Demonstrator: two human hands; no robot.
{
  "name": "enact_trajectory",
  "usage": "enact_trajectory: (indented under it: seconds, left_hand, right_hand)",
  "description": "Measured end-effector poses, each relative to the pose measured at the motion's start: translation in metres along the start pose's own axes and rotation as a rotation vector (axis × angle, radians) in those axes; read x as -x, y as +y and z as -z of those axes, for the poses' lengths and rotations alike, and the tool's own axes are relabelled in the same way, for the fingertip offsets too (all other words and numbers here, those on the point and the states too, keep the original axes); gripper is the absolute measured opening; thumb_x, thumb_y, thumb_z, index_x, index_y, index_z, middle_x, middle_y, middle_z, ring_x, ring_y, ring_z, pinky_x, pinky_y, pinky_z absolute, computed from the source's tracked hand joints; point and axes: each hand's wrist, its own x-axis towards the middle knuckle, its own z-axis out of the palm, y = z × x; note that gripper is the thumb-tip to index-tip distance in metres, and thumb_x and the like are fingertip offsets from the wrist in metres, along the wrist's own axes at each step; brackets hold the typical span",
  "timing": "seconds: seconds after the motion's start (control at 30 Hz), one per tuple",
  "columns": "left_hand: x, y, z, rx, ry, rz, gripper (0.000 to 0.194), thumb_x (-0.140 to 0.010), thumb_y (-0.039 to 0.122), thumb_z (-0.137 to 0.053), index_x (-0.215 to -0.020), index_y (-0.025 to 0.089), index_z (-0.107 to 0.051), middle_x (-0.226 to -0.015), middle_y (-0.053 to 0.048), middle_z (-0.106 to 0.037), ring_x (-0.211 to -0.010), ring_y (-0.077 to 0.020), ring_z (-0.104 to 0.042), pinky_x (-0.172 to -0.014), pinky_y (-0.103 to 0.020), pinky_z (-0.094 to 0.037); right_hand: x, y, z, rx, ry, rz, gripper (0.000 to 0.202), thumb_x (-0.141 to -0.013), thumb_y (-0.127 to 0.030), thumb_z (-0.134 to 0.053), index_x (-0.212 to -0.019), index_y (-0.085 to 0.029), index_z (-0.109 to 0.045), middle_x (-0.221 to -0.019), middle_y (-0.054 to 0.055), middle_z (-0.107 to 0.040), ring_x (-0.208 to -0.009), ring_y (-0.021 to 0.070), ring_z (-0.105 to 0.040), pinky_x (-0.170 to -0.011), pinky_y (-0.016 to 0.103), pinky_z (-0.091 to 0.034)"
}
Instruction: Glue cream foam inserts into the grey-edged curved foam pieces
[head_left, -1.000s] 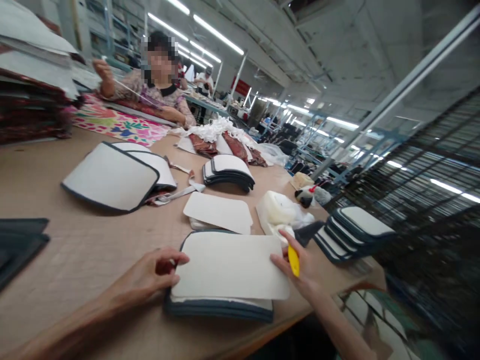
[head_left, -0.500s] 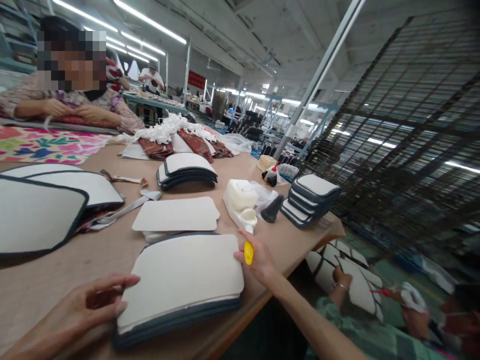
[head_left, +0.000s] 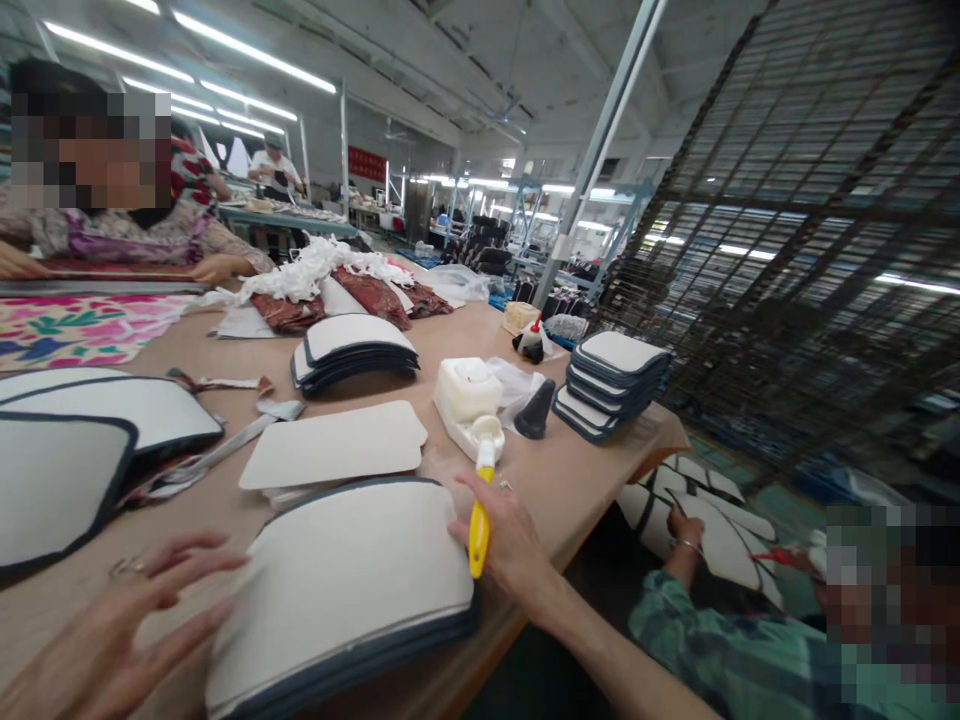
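Observation:
My right hand (head_left: 516, 545) grips a brush with a yellow handle (head_left: 478, 530). The brush's pale tip reaches the round mouth of a cut-open white plastic jug (head_left: 466, 390) lying on the table. That same hand's fingers are at the right edge of a stack of off-white panels with dark edging (head_left: 352, 570). On the stack's left side is my left hand (head_left: 142, 620), slightly blurred, its fingers spread and nothing held. Whether its fingertips touch the top panel, I cannot tell. Just behind the stack lie plain off-white panels (head_left: 337, 445).
Curved panels (head_left: 360, 340) and another stack (head_left: 619, 360) stand farther back. Beside the jug is a dark cone-shaped object (head_left: 535, 412). Large dark-edged panels (head_left: 60, 480) lie left, near fabric strips. One person sits across the table; another person's hand (head_left: 684, 530) works on panels at lower right.
The view has swung right. My left hand has loosened from the panel's left edge, fingers spreading. In my right hand the brush has turned, showing more of its handle, its tip at the jug's mouth.

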Motion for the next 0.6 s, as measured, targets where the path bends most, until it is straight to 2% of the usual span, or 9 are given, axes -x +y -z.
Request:
enact_trajectory:
  seconds: [0.03, 0.07, 0.13, 0.17, 0.23, 0.3, 0.4, 0.5, 0.6]
  left_hand:
    - [-0.014, 0.02, 0.002, -0.035, 0.039, -0.122, 0.025, -0.074, 0.037, -0.056, -0.097, 0.03, -0.065, -0.113, 0.006, -0.059, -0.099, -0.0254, -0.058, -0.077, -0.027, -0.051]
    - [-0.029, 0.044, 0.001, -0.04, 0.018, -0.257, 0.024, -0.076, 0.032, -0.054, -0.098, 0.031, -0.064, -0.115, 0.006, -0.058, -0.101, -0.0239, -0.058, -0.084, -0.028, -0.048]
    - [-0.055, 0.092, -0.008, -0.027, -0.301, -0.442, 0.03, -0.083, 0.016, -0.047, -0.106, 0.031, -0.059, -0.118, 0.003, -0.058, -0.101, -0.0154, -0.058, -0.084, -0.02, -0.046]
    - [-0.065, 0.113, -0.015, -0.002, -0.396, -0.508, 0.035, -0.084, 0.009, -0.04, -0.108, 0.029, -0.057, -0.116, 0.001, -0.059, -0.101, -0.0139, -0.057, -0.086, -0.02, -0.044]
    - [-0.077, 0.142, -0.033, 0.034, -0.531, -0.62, 0.032, -0.081, 0.008, -0.042, -0.103, 0.025, -0.056, -0.108, -0.002, -0.063, -0.1, -0.0161, -0.057, -0.088, -0.024, -0.042]
    - [-0.078, 0.152, -0.047, 0.038, -0.58, -0.653, 0.027, -0.078, 0.012, -0.046, -0.1, 0.023, -0.055, -0.104, -0.003, -0.064, -0.1, -0.0188, -0.055, -0.089, -0.028, -0.039]
    - [-0.071, 0.145, -0.06, 0.025, -0.572, -0.642, 0.027, -0.074, 0.015, -0.048, -0.1, 0.022, -0.053, -0.105, -0.004, -0.062, -0.099, -0.0199, -0.054, -0.088, -0.029, -0.036]
    - [-0.07, 0.14, -0.068, -0.008, -0.55, -0.633, 0.027, -0.075, 0.016, -0.049, -0.101, 0.023, -0.053, -0.104, -0.001, -0.062, -0.098, -0.019, -0.053, -0.089, -0.029, -0.032]
    - [-0.079, 0.147, -0.075, -0.096, -0.553, -0.657, 0.021, -0.083, 0.018, -0.05, -0.101, 0.026, -0.054, -0.104, 0.003, -0.063, -0.102, -0.018, -0.051, -0.095, -0.03, -0.025]
  right_hand:
    - [0.001, 0.001, -0.002, 0.019, 0.026, 0.026, 0.05, -0.069, -0.016, -0.064, -0.119, -0.022, -0.055, -0.081, 0.004, -0.066, -0.073, 0.021, -0.056, -0.072, 0.034, -0.042]
    - [0.002, 0.002, -0.004, 0.027, 0.05, 0.053, 0.049, -0.07, -0.014, -0.063, -0.117, -0.022, -0.055, -0.081, 0.003, -0.066, -0.075, 0.0207, -0.057, -0.074, 0.034, -0.042]
    - [0.006, 0.006, -0.01, 0.014, 0.108, 0.103, 0.045, -0.071, -0.009, -0.061, -0.113, -0.023, -0.057, -0.078, 0.0, -0.067, -0.074, 0.0188, -0.058, -0.075, 0.033, -0.043]
    - [0.008, 0.008, -0.013, -0.008, 0.135, 0.128, 0.045, -0.07, -0.007, -0.06, -0.112, -0.023, -0.057, -0.077, -0.001, -0.067, -0.074, 0.0181, -0.059, -0.075, 0.032, -0.044]
    - [0.015, 0.011, -0.02, -0.06, 0.197, 0.182, 0.047, -0.07, -0.005, -0.061, -0.113, -0.024, -0.055, -0.08, -0.001, -0.068, -0.076, 0.0174, -0.06, -0.075, 0.03, -0.046]
    - [0.024, 0.013, -0.025, -0.134, 0.245, 0.241, 0.051, -0.069, -0.006, -0.062, -0.116, -0.025, -0.052, -0.083, -0.001, -0.069, -0.08, 0.017, -0.061, -0.076, 0.028, -0.048]
    - [0.038, 0.011, -0.031, -0.257, 0.317, 0.293, 0.049, -0.072, -0.01, -0.06, -0.117, -0.027, -0.049, -0.085, -0.002, -0.07, -0.081, 0.0158, -0.062, -0.076, 0.025, -0.05]
    - [0.049, 0.01, -0.033, -0.324, 0.441, 0.256, 0.04, -0.079, -0.012, -0.054, -0.115, -0.027, -0.049, -0.085, -0.001, -0.07, -0.079, 0.0145, -0.065, -0.075, 0.025, -0.052]
    - [0.058, 0.016, -0.034, -0.333, 0.511, 0.189, 0.034, -0.081, -0.012, -0.054, -0.111, -0.026, -0.051, -0.084, 0.0, -0.069, -0.078, 0.015, -0.067, -0.073, 0.025, -0.054]
